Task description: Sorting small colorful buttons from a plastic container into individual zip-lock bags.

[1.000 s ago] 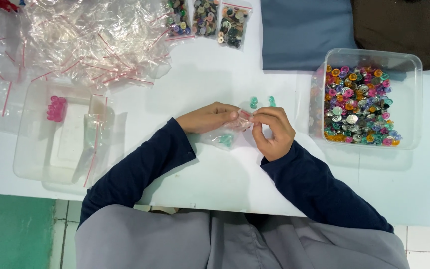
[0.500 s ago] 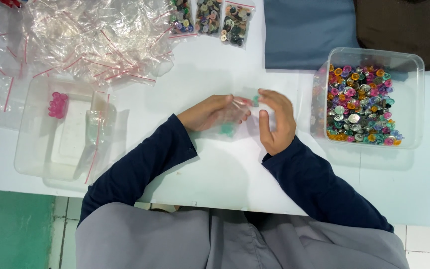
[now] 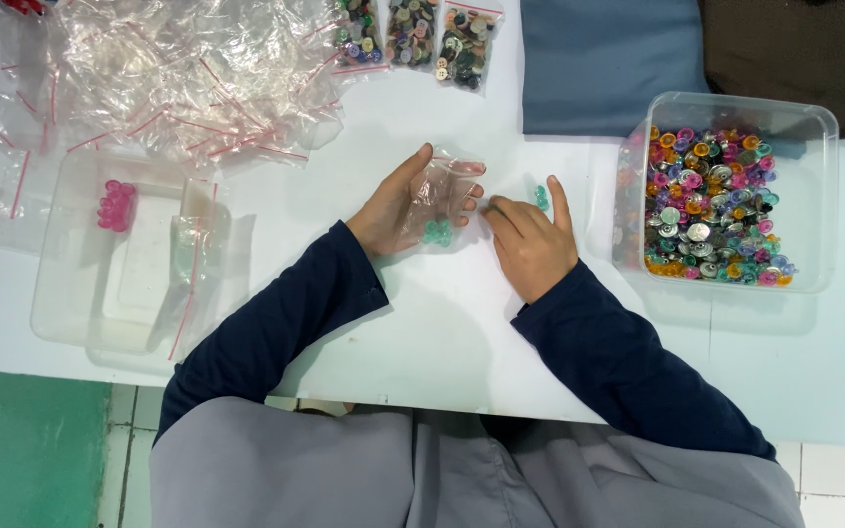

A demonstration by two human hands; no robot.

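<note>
Head view: white table [image 3: 442, 332], green floor [image 3: 22, 450]

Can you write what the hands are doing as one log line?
left hand: holds small clear bag with green buttons | right hand: on table, by loose green buttons

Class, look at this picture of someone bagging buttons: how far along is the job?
Done: three filled bags of mixed buttons lie at the table's far edge, and a bag of pink buttons sits in the tray. In hand: the left hand holds a small clear bag with a few green buttons; the right hand touches loose green buttons. Left: a tub of mixed buttons and a heap of empty bags.
</note>
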